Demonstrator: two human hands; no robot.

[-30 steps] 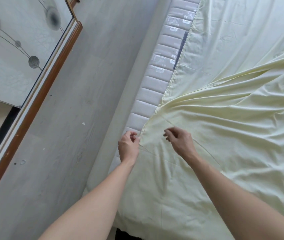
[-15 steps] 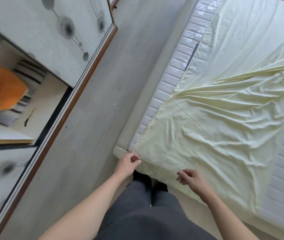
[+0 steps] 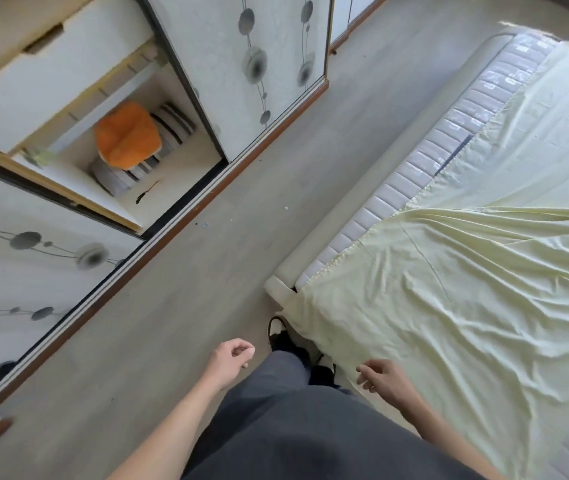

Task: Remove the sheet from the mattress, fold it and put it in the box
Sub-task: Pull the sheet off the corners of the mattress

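Pale yellow sheet loose and rumpled over the mattress, one corner hanging off the near end of the bed. Quilted side of mattress bare along the left edge. Left hand over the floor, well apart from the sheet, fingers loosely curled, holding nothing. Right hand just beside the sheet's near edge, not touching, fingers relaxed and empty. Dark trousers and shoes between the hands. Open wardrobe at left with an orange cushion inside.
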